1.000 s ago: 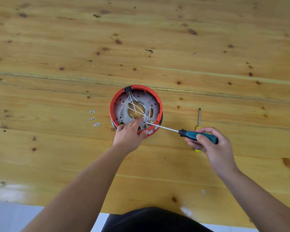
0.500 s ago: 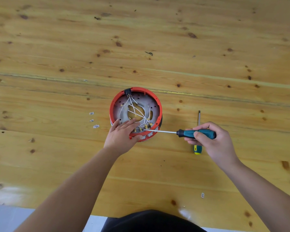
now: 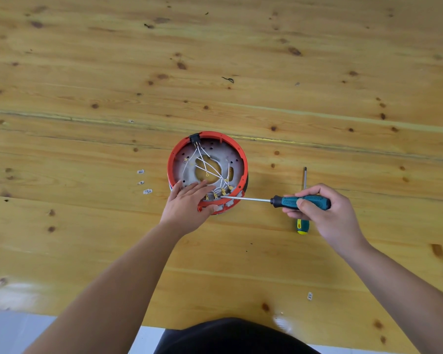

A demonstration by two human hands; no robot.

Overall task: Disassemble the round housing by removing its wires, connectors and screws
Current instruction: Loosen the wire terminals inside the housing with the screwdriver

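The round housing (image 3: pixel 175 154) has a red rim and a grey inner plate with a central hole. White wires (image 3: pixel 210 167) run from a black connector (image 3: pixel 194 138) at its far rim to yellow terminals (image 3: pixel 223 191) near its front rim. My left hand (image 3: pixel 188 208) lies flat on the housing's near-left edge, thumb against the outer rim. My right hand (image 3: pixel 322 213) grips the teal-handled screwdriver (image 3: pixel 289 201), whose shaft lies level and whose tip sits at the terminals beside my left fingers.
A second, smaller screwdriver (image 3: pixel 303 200) with a green-yellow handle lies on the wooden table (image 3: pixel 87 238) partly under my right hand. Three small white clips (image 3: pixel 143 181) lie left of the housing, another (image 3: pixel 309 295) near the front edge.
My left hand has flattened and slid left along the housing's rim. The screwdriver has levelled out, its tip shifting a little lower among the terminals. The view has tilted slightly.
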